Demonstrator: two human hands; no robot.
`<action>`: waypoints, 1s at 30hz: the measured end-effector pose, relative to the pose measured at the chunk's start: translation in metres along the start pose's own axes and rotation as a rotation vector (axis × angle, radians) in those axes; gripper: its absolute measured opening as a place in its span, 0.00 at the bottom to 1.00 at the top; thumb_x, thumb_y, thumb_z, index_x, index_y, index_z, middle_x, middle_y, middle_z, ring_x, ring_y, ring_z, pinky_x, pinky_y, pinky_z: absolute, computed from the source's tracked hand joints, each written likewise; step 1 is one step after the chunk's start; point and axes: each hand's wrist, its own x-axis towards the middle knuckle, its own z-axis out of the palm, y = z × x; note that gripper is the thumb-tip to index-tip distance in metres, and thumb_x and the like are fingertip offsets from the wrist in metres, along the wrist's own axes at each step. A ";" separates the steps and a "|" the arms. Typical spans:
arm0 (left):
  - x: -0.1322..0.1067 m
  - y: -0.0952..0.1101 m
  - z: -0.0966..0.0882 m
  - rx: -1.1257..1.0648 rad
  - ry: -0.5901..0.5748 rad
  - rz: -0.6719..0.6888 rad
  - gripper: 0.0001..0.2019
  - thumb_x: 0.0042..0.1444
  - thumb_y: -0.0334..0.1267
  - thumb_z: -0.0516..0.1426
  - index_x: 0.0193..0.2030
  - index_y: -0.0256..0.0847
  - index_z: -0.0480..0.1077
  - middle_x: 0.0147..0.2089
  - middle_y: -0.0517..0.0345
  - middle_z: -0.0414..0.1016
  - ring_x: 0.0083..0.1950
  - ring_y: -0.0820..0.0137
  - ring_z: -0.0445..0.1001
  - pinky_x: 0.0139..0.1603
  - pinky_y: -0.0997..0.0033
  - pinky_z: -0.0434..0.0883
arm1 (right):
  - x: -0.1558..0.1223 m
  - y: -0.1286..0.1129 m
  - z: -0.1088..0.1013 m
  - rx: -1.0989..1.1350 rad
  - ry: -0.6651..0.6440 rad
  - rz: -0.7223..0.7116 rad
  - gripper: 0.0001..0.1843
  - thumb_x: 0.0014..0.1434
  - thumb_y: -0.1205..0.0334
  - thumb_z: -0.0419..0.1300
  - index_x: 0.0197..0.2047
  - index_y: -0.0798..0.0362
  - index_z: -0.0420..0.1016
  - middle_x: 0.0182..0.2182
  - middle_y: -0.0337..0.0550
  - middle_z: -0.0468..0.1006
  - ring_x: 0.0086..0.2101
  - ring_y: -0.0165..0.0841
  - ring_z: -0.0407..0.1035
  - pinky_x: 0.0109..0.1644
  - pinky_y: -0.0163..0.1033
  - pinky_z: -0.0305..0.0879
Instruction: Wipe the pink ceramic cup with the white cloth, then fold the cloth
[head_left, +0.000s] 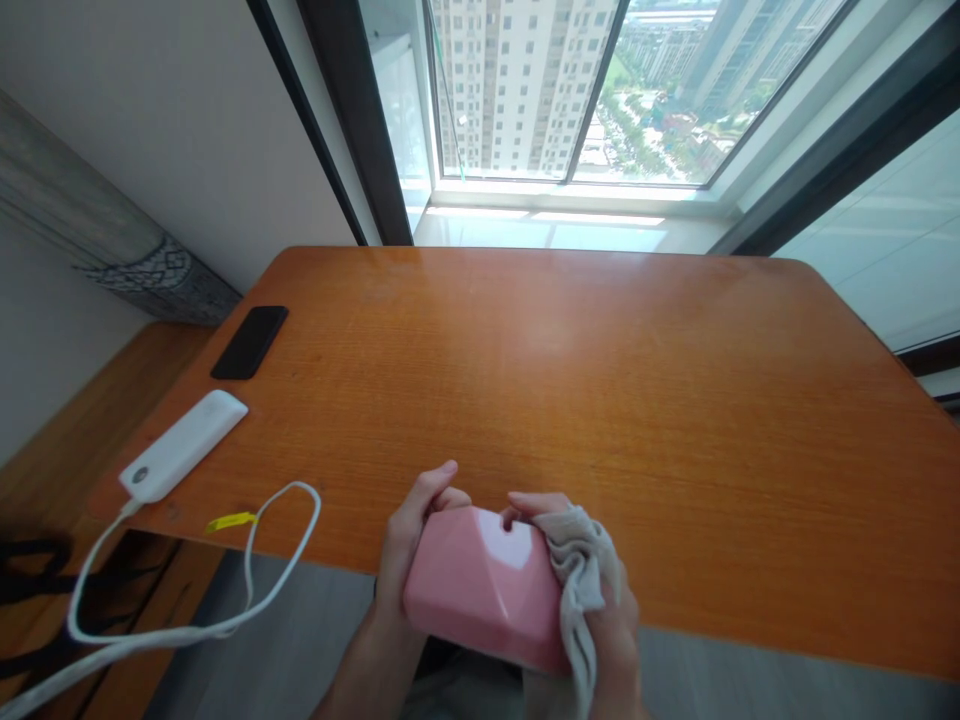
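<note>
A glossy pink faceted box (487,590) with a small notch in its upper edge is held tilted at the table's near edge. My left hand (409,545) grips its left side, thumb raised and fingers curled behind it. On the right side, my right hand (616,620) is closed around a crumpled grey cloth (581,560), which lies against the box's right end. The right fingertips reach over the upper edge near the notch. The box hides part of the fingers of both hands.
The wooden table (570,390) carries a black phone (250,342) and a white power strip (184,446) at the left. A white cable (187,636) with a yellow tag (231,521) loops over the near left edge. Beyond the table is a window (570,100); a curtain (112,210) hangs at left.
</note>
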 end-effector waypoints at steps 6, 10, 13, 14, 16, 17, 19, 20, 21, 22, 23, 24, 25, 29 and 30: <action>-0.030 -0.006 -0.017 0.196 -0.065 0.288 0.34 0.65 0.61 0.67 0.21 0.44 0.57 0.21 0.65 0.54 0.25 0.75 0.54 0.28 0.69 0.60 | 0.001 -0.032 0.006 -0.129 -0.132 -0.145 0.26 0.79 0.40 0.50 0.61 0.41 0.86 0.52 0.48 0.85 0.51 0.47 0.81 0.57 0.51 0.77; -0.021 -0.006 -0.016 0.034 -0.127 0.148 0.39 0.63 0.62 0.67 0.17 0.45 0.49 0.18 0.64 0.52 0.23 0.73 0.57 0.28 0.67 0.64 | 0.017 -0.014 -0.004 -0.015 -0.287 -0.122 0.31 0.76 0.33 0.52 0.49 0.43 0.89 0.39 0.48 0.86 0.38 0.45 0.81 0.43 0.47 0.81; -0.011 -0.012 -0.011 -0.104 -0.114 0.020 0.42 0.60 0.62 0.68 0.19 0.46 0.40 0.17 0.67 0.45 0.22 0.75 0.50 0.28 0.68 0.65 | 0.022 0.008 -0.012 -0.045 -0.267 -0.126 0.29 0.76 0.34 0.53 0.43 0.43 0.89 0.33 0.47 0.86 0.34 0.45 0.81 0.41 0.47 0.82; -0.009 -0.014 -0.011 -0.106 -0.107 0.034 0.42 0.60 0.62 0.68 0.19 0.46 0.41 0.18 0.67 0.45 0.22 0.76 0.51 0.29 0.68 0.66 | 0.021 0.012 -0.013 -0.082 -0.228 -0.137 0.28 0.76 0.35 0.53 0.45 0.43 0.89 0.34 0.47 0.87 0.35 0.46 0.82 0.41 0.48 0.82; -0.012 -0.016 -0.015 -0.030 -0.112 0.147 0.38 0.64 0.61 0.66 0.21 0.45 0.45 0.20 0.66 0.51 0.24 0.74 0.55 0.31 0.69 0.67 | 0.014 0.012 -0.014 -0.156 -0.177 -0.159 0.27 0.78 0.37 0.51 0.53 0.42 0.87 0.39 0.48 0.88 0.38 0.48 0.84 0.43 0.48 0.82; -0.015 -0.014 -0.019 0.053 -0.150 0.237 0.36 0.68 0.61 0.63 0.21 0.44 0.48 0.20 0.64 0.53 0.25 0.74 0.57 0.31 0.69 0.67 | 0.009 0.009 -0.014 -0.186 -0.163 -0.179 0.27 0.78 0.38 0.49 0.57 0.42 0.86 0.43 0.49 0.88 0.41 0.48 0.84 0.44 0.48 0.82; -0.023 -0.008 -0.026 0.287 -0.273 0.437 0.33 0.76 0.57 0.56 0.22 0.43 0.53 0.21 0.62 0.57 0.25 0.72 0.60 0.31 0.68 0.66 | 0.004 -0.003 -0.013 -0.240 -0.168 -0.258 0.26 0.80 0.42 0.48 0.62 0.43 0.82 0.51 0.51 0.88 0.49 0.50 0.84 0.50 0.50 0.82; -0.027 -0.004 -0.028 0.410 -0.333 0.540 0.32 0.78 0.54 0.53 0.22 0.43 0.54 0.21 0.61 0.58 0.24 0.72 0.61 0.31 0.67 0.65 | 0.004 -0.010 -0.011 -0.264 -0.192 -0.316 0.24 0.80 0.44 0.48 0.63 0.43 0.81 0.54 0.51 0.87 0.53 0.51 0.84 0.54 0.52 0.82; -0.030 0.000 -0.029 0.534 -0.384 0.636 0.31 0.80 0.50 0.50 0.22 0.42 0.55 0.21 0.60 0.60 0.24 0.72 0.62 0.32 0.66 0.65 | 0.006 -0.018 -0.008 -0.285 -0.227 -0.383 0.23 0.80 0.47 0.49 0.63 0.44 0.80 0.55 0.51 0.86 0.55 0.51 0.83 0.58 0.53 0.81; -0.032 0.003 -0.028 0.650 -0.417 0.728 0.30 0.81 0.47 0.48 0.23 0.42 0.58 0.20 0.59 0.62 0.24 0.71 0.64 0.33 0.66 0.65 | 0.010 -0.025 -0.005 -0.307 -0.267 -0.451 0.21 0.79 0.51 0.50 0.63 0.45 0.79 0.54 0.51 0.86 0.55 0.50 0.82 0.60 0.55 0.79; -0.033 0.006 -0.025 0.747 -0.419 0.813 0.29 0.81 0.44 0.47 0.23 0.41 0.60 0.21 0.58 0.65 0.24 0.71 0.66 0.34 0.65 0.65 | 0.014 -0.031 -0.001 -0.331 -0.304 -0.511 0.19 0.78 0.55 0.51 0.62 0.47 0.78 0.52 0.51 0.86 0.53 0.48 0.82 0.62 0.55 0.79; -0.033 0.007 -0.022 0.819 -0.409 0.877 0.28 0.82 0.41 0.46 0.25 0.41 0.62 0.22 0.58 0.68 0.24 0.71 0.67 0.35 0.65 0.65 | 0.019 -0.036 0.003 -0.360 -0.316 -0.559 0.17 0.77 0.59 0.52 0.61 0.49 0.77 0.48 0.50 0.87 0.50 0.47 0.83 0.61 0.55 0.78; -0.032 0.007 -0.018 0.851 -0.393 0.919 0.28 0.82 0.40 0.45 0.25 0.41 0.63 0.22 0.58 0.69 0.24 0.72 0.68 0.35 0.66 0.65 | 0.023 -0.039 0.006 -0.393 -0.309 -0.588 0.16 0.75 0.63 0.53 0.59 0.50 0.77 0.45 0.49 0.86 0.46 0.45 0.82 0.59 0.54 0.79; -0.022 -0.005 -0.015 0.676 -0.296 0.786 0.31 0.82 0.45 0.45 0.22 0.41 0.57 0.19 0.62 0.61 0.21 0.74 0.62 0.33 0.68 0.64 | 0.025 -0.038 0.010 -0.386 -0.280 -0.523 0.16 0.73 0.69 0.51 0.55 0.50 0.77 0.39 0.47 0.84 0.40 0.41 0.81 0.49 0.49 0.78; -0.018 -0.009 -0.017 0.599 -0.257 0.703 0.33 0.82 0.48 0.47 0.20 0.41 0.56 0.19 0.61 0.60 0.22 0.74 0.62 0.32 0.68 0.65 | 0.022 -0.035 0.008 -0.362 -0.280 -0.489 0.16 0.75 0.67 0.51 0.56 0.49 0.78 0.41 0.48 0.84 0.42 0.42 0.81 0.49 0.49 0.78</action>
